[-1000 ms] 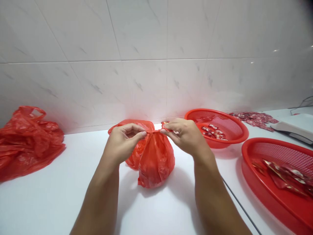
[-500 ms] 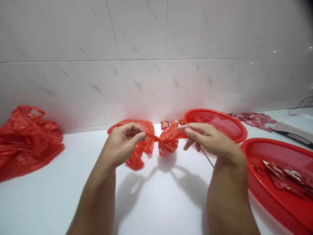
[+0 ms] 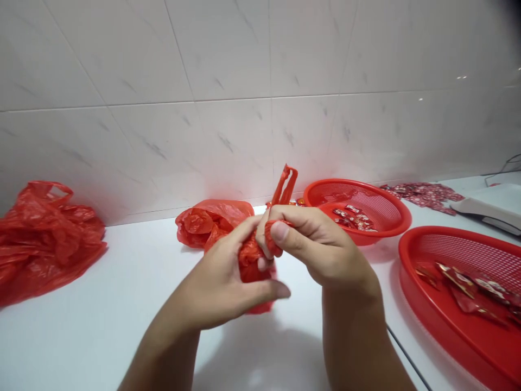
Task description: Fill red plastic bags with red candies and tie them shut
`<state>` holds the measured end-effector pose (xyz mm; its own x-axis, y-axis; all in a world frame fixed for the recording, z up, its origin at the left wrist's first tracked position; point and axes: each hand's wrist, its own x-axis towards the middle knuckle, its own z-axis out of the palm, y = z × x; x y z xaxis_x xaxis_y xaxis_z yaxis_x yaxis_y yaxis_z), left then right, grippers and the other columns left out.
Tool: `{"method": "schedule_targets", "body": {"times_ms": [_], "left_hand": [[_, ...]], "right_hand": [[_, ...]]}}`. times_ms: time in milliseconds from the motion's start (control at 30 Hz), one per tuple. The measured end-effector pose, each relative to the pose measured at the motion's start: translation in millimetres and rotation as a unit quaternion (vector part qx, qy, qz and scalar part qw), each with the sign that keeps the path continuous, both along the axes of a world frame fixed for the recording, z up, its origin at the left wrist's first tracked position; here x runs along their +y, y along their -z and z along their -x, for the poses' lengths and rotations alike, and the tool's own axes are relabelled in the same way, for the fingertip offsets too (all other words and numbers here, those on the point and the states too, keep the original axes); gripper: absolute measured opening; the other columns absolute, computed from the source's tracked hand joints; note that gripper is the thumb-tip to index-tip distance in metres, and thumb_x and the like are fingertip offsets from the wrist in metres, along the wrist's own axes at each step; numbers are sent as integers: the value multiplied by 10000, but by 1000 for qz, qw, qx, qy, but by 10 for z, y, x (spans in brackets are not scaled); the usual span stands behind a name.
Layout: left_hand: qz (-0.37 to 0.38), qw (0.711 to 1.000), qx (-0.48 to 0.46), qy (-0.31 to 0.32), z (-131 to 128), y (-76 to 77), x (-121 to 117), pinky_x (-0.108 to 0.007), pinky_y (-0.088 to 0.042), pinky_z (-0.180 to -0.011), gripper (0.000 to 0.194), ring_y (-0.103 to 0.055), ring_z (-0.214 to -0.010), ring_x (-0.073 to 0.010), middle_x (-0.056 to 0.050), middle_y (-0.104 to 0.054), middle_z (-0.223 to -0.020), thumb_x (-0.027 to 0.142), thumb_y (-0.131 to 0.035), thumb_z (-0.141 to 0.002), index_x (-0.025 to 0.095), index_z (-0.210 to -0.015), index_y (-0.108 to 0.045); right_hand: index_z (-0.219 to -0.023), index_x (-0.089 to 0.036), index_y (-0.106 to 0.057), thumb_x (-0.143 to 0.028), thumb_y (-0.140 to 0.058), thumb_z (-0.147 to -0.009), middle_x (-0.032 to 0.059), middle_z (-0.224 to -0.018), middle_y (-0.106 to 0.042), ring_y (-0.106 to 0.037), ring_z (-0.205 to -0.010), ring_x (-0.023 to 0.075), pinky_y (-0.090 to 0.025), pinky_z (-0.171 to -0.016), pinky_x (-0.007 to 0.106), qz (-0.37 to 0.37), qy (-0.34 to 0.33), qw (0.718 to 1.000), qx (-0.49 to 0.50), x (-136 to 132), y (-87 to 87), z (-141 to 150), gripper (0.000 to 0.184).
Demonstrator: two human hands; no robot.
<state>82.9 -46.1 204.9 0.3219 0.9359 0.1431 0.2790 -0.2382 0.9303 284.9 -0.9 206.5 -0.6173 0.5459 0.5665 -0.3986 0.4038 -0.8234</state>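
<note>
A small, filled red plastic bag [image 3: 251,260] is held up between both hands over the white tabletop. My left hand [image 3: 222,282] cups it from the left, fingers behind it and partly hidden, thumb stretched across the front. My right hand [image 3: 319,244] is closed on the bag's twisted neck, with a bit of red plastic showing between thumb and fingers. A loop of the bag's handle [image 3: 288,184] sticks up above the right fingers. The bag's contents are hidden.
Crumpled red bags [image 3: 215,214] lie behind my left hand, and a larger red bag [image 3: 44,244] sits at far left. To the right stand a red basket with small packets [image 3: 356,182] and a nearer red basket [image 3: 423,309] with larger packets. Beyond are scattered packets [image 3: 427,195] and a white appliance [image 3: 496,209].
My hands were apart, pulling the bag's two handles sideways. They have come together; the left now cups the bag's body and the right grips its neck, and one handle points upward.
</note>
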Motion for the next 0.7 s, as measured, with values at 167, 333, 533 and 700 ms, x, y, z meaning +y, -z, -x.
{"method": "schedule_targets", "body": {"times_ms": [167, 333, 533, 700], "left_hand": [[-58, 992, 114, 2, -254, 59, -11, -279, -477, -653, 119, -592, -778, -176, -2, -639, -823, 186, -600, -915, 209, -805, -559], [-79, 982, 171, 4, -195, 31, -26, -288, -431, -615, 166, -557, -722, -178, 5, -653, -790, 124, -483, -901, 226, -791, -554], [-80, 956, 282, 22, -190, 0, -108, -317, -426, -646, 205, -636, -767, -224, -16, -724, -864, 97, -505, -828, 244, -852, -646], [-74, 883, 439, 150, -305, 41, -352, -309, -293, -511, 99, -548, -592, -199, -18, -627, -678, 156, -579, -806, 240, -766, -614]], "right_hand": [[-775, -197, -561, -460, -587, -1053, 11, -756, -613, -589, -702, 129, -496, -648, 260, 13, 17, 1000, 19, -117, -29, -43, 384], [-742, -208, -523, -488, -614, -1028, 0, -706, -526, -508, -652, 129, -456, -594, 271, -1, 53, 998, 26, -203, -57, 9, 411], [-916, -251, -508, -628, -579, -988, 34, -857, -569, -547, -679, 140, -473, -609, 287, 0, 301, 945, 126, 101, 34, 40, 390], [-859, -252, -418, -553, -425, -1025, -22, -714, -463, -497, -624, 145, -408, -589, 265, 62, 486, 867, 91, 900, 662, 329, 344]]}}
